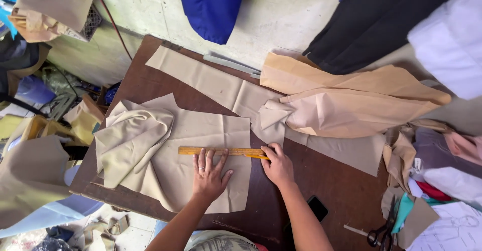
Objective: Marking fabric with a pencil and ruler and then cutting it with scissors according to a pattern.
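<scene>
The wooden ruler (221, 151) lies crosswise; the left hand (210, 174) presses it flat, open, the right hand (277, 164) closed, pinching its right end on the beige cloth (201, 130)

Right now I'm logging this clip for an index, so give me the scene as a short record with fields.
Setting: dark brown wooden table strewn with fabric
Left hand: left hand pressed flat, fingers spread, on the wooden ruler
Right hand: right hand at the ruler's right end, gripping a yellow marking tool, kind unclear
Work piece: beige cut cloth lying flat under the ruler, bunched at its left side
Nearby: folded tan fabric beyond the work piece; black scissors at the table's right edge
</scene>
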